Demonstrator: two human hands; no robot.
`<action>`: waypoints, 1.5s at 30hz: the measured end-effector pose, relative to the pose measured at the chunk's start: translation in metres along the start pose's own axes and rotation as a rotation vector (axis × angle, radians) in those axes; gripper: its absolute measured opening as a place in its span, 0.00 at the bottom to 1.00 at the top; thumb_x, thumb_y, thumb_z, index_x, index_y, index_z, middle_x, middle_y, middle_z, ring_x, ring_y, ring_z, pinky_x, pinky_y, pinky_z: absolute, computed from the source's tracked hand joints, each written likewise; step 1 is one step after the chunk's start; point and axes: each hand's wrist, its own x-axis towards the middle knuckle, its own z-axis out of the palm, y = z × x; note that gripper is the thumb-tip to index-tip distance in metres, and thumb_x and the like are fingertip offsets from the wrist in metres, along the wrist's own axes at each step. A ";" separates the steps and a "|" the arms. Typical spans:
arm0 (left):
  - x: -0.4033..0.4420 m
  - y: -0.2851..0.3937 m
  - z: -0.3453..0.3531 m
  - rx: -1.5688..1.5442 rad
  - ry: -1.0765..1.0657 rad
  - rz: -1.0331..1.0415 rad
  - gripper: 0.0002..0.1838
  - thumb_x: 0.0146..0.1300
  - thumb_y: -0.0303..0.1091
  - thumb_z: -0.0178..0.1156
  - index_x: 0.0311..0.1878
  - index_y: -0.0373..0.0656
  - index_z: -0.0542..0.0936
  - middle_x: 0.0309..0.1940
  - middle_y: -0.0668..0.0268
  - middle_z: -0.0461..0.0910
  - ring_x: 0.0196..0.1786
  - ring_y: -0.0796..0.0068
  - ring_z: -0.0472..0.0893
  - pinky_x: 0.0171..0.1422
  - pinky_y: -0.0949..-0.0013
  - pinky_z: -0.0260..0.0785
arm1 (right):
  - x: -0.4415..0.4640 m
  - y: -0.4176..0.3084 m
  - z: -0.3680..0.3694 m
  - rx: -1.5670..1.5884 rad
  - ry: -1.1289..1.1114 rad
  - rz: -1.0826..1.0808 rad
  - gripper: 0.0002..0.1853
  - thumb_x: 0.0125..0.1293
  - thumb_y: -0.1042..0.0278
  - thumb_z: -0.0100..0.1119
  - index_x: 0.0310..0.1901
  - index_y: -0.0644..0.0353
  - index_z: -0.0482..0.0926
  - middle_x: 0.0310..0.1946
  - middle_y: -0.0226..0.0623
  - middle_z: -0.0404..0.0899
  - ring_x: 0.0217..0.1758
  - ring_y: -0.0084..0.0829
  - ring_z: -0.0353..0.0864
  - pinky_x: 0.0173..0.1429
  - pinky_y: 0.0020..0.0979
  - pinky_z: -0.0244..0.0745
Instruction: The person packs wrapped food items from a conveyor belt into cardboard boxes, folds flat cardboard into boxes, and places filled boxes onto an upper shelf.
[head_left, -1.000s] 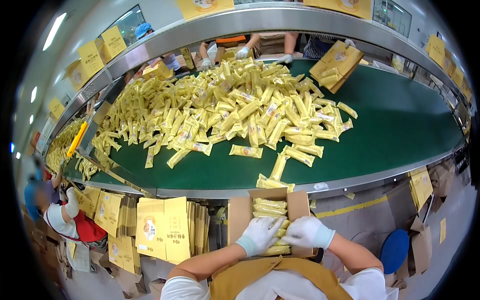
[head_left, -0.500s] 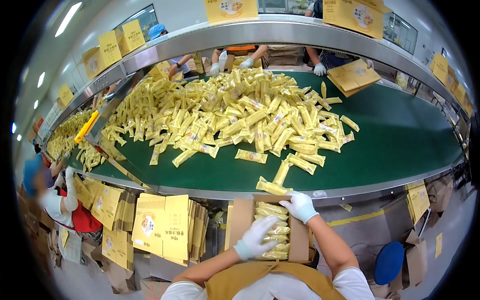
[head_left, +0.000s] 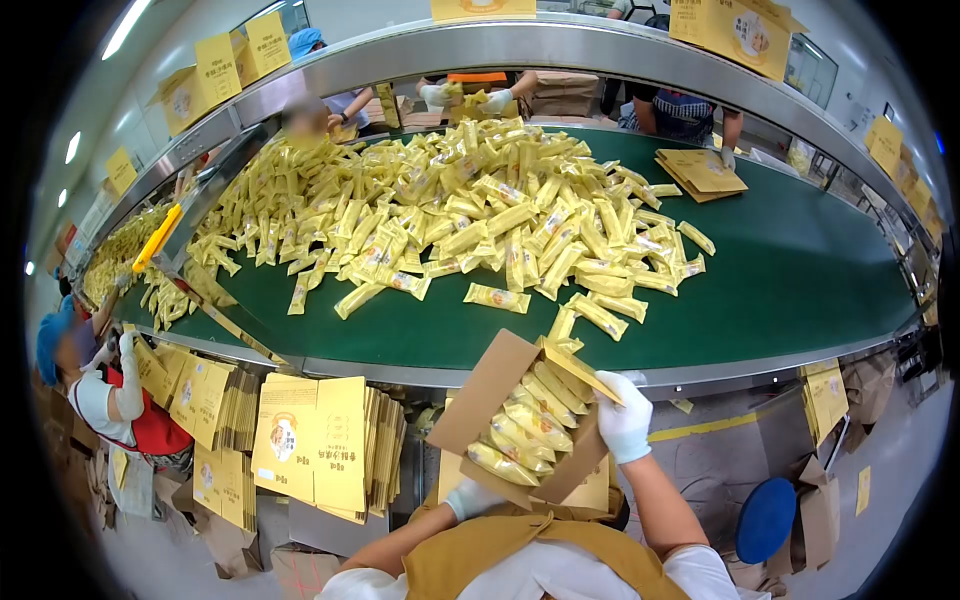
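An open cardboard box (head_left: 480,390) filled with yellow wrapped packets (head_left: 527,425) is tilted in front of my chest, its flaps spread. My right hand (head_left: 625,415), in a white glove, grips the box's right flap near the belt edge. My left hand (head_left: 472,498), also gloved, is at the box's lower left corner, its fingers hidden under the box. Beyond the box, a large heap of the same packets (head_left: 450,215) lies on the green conveyor belt (head_left: 780,270). A few loose packets (head_left: 600,315) lie near the box.
Stacks of flat yellow cartons (head_left: 315,440) stand at the left. A blue stool (head_left: 766,520) is at the lower right. Co-workers' gloved hands (head_left: 497,101) are across the belt, beside flat cartons (head_left: 700,172). A co-worker in a red apron (head_left: 160,415) stands at far left.
The box has been lifted and tilted. My left hand has moved from above the packets to the box's lower left. Across the belt, a co-worker's cartons have been lowered onto it.
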 end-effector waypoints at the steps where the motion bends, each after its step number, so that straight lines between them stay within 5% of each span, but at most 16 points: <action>1: 0.010 0.007 0.000 -0.143 -0.044 -0.051 0.19 0.69 0.37 0.63 0.60 0.41 0.80 0.56 0.62 0.83 0.59 0.69 0.80 0.66 0.61 0.72 | -0.001 0.000 0.006 -0.014 0.002 0.024 0.12 0.59 0.79 0.64 0.44 0.58 0.84 0.42 0.42 0.87 0.43 0.44 0.88 0.47 0.35 0.83; 9: 0.074 0.018 -0.046 -0.388 -0.080 -0.161 0.20 0.69 0.38 0.63 0.61 0.41 0.79 0.56 0.60 0.83 0.58 0.69 0.80 0.65 0.63 0.72 | 0.018 -0.019 0.018 0.040 -0.038 0.110 0.07 0.66 0.72 0.66 0.45 0.59 0.84 0.38 0.46 0.84 0.41 0.50 0.84 0.44 0.40 0.80; 13: 0.117 0.012 -0.095 -0.378 0.042 -0.089 0.21 0.69 0.38 0.64 0.62 0.41 0.78 0.55 0.60 0.83 0.58 0.68 0.80 0.65 0.63 0.72 | 0.057 -0.030 -0.002 0.232 -0.129 0.229 0.12 0.67 0.72 0.64 0.51 0.62 0.84 0.37 0.48 0.84 0.39 0.42 0.85 0.46 0.36 0.78; 14: 0.132 0.011 -0.116 -0.362 0.088 -0.051 0.21 0.69 0.38 0.64 0.62 0.41 0.78 0.55 0.60 0.83 0.58 0.68 0.80 0.65 0.63 0.72 | 0.074 -0.037 -0.010 0.292 -0.139 0.223 0.09 0.68 0.71 0.64 0.44 0.69 0.82 0.32 0.35 0.82 0.36 0.18 0.76 0.42 0.28 0.74; 15: 0.150 0.009 -0.139 -0.335 0.139 -0.007 0.21 0.69 0.38 0.64 0.62 0.41 0.78 0.55 0.60 0.83 0.58 0.68 0.80 0.65 0.64 0.72 | 0.095 -0.050 -0.024 0.286 -0.180 0.190 0.11 0.68 0.70 0.63 0.45 0.69 0.82 0.33 0.30 0.80 0.38 0.17 0.74 0.42 0.26 0.73; 17: 0.191 0.009 -0.196 -0.262 0.257 0.099 0.22 0.69 0.39 0.64 0.62 0.41 0.77 0.55 0.59 0.83 0.57 0.68 0.80 0.64 0.64 0.73 | 0.137 -0.050 -0.039 0.441 -0.181 0.064 0.19 0.69 0.66 0.59 0.57 0.67 0.81 0.46 0.42 0.85 0.46 0.31 0.83 0.52 0.31 0.76; 20: 0.265 0.015 -0.298 -0.127 0.453 0.274 0.22 0.69 0.39 0.64 0.63 0.40 0.77 0.55 0.59 0.82 0.57 0.68 0.80 0.64 0.64 0.73 | 0.222 -0.044 -0.036 1.134 -0.148 0.134 0.28 0.76 0.55 0.48 0.67 0.69 0.72 0.62 0.40 0.78 0.65 0.31 0.76 0.71 0.34 0.68; 24: 0.364 0.023 -0.425 -0.001 0.704 0.450 0.23 0.69 0.40 0.64 0.63 0.40 0.77 0.55 0.58 0.82 0.57 0.68 0.81 0.64 0.65 0.73 | 0.366 -0.074 -0.031 1.204 -0.112 -0.363 0.28 0.77 0.60 0.47 0.70 0.74 0.66 0.67 0.43 0.73 0.71 0.33 0.70 0.76 0.34 0.59; 28: 0.438 0.027 -0.500 -0.009 0.874 0.433 0.26 0.71 0.43 0.63 0.66 0.40 0.73 0.55 0.58 0.81 0.57 0.68 0.81 0.61 0.65 0.75 | 0.477 -0.087 -0.024 0.704 0.042 -0.667 0.17 0.75 0.75 0.49 0.62 0.69 0.74 0.59 0.44 0.78 0.65 0.33 0.77 0.69 0.33 0.73; 29: 0.450 0.028 -0.510 -0.029 0.911 0.382 0.28 0.73 0.46 0.62 0.68 0.39 0.70 0.55 0.58 0.81 0.58 0.67 0.81 0.59 0.65 0.76 | 0.483 -0.104 -0.016 1.008 0.049 -0.395 0.18 0.74 0.65 0.55 0.59 0.69 0.77 0.57 0.45 0.79 0.65 0.32 0.77 0.66 0.34 0.75; 31: 0.468 0.031 -0.519 -0.154 0.874 0.195 0.29 0.74 0.45 0.60 0.70 0.39 0.67 0.55 0.58 0.81 0.52 0.67 0.83 0.51 0.67 0.79 | 0.533 -0.087 0.011 0.931 0.110 -0.467 0.34 0.69 0.54 0.59 0.69 0.69 0.69 0.65 0.58 0.73 0.67 0.56 0.73 0.71 0.44 0.67; 35: 0.501 -0.004 -0.521 -0.132 0.910 0.027 0.28 0.76 0.44 0.56 0.71 0.40 0.64 0.55 0.56 0.81 0.44 0.68 0.86 0.39 0.69 0.81 | 0.530 -0.072 0.033 0.027 0.203 -0.398 0.34 0.70 0.55 0.58 0.72 0.66 0.66 0.68 0.59 0.71 0.71 0.53 0.70 0.74 0.41 0.65; 38: 0.473 0.059 -0.496 0.138 0.821 -0.296 0.32 0.75 0.46 0.53 0.77 0.46 0.59 0.63 0.46 0.74 0.59 0.63 0.81 0.63 0.63 0.71 | 0.512 -0.075 0.029 -0.200 0.084 -0.283 0.32 0.71 0.54 0.57 0.71 0.63 0.68 0.67 0.60 0.71 0.71 0.53 0.71 0.74 0.42 0.65; 40: 0.452 0.071 -0.474 0.261 0.787 -0.288 0.32 0.74 0.47 0.52 0.77 0.47 0.59 0.65 0.44 0.73 0.64 0.61 0.79 0.71 0.61 0.68 | 0.512 -0.058 0.036 -0.361 0.157 -0.442 0.32 0.70 0.52 0.58 0.69 0.65 0.69 0.67 0.58 0.72 0.70 0.54 0.71 0.73 0.43 0.66; 43: 0.434 0.023 -0.431 0.454 0.794 0.086 0.26 0.74 0.46 0.55 0.69 0.43 0.69 0.53 0.52 0.81 0.57 0.61 0.81 0.64 0.60 0.71 | 0.487 -0.033 0.024 -0.239 0.064 -0.570 0.34 0.69 0.50 0.60 0.70 0.63 0.69 0.70 0.57 0.69 0.71 0.53 0.70 0.76 0.43 0.63; 45: 0.414 -0.005 -0.396 0.570 0.789 0.347 0.23 0.73 0.46 0.57 0.63 0.40 0.76 0.45 0.58 0.86 0.52 0.61 0.82 0.60 0.60 0.73 | 0.437 -0.013 0.015 -0.022 -0.081 -0.383 0.24 0.78 0.56 0.51 0.65 0.65 0.75 0.58 0.38 0.80 0.62 0.32 0.78 0.69 0.31 0.68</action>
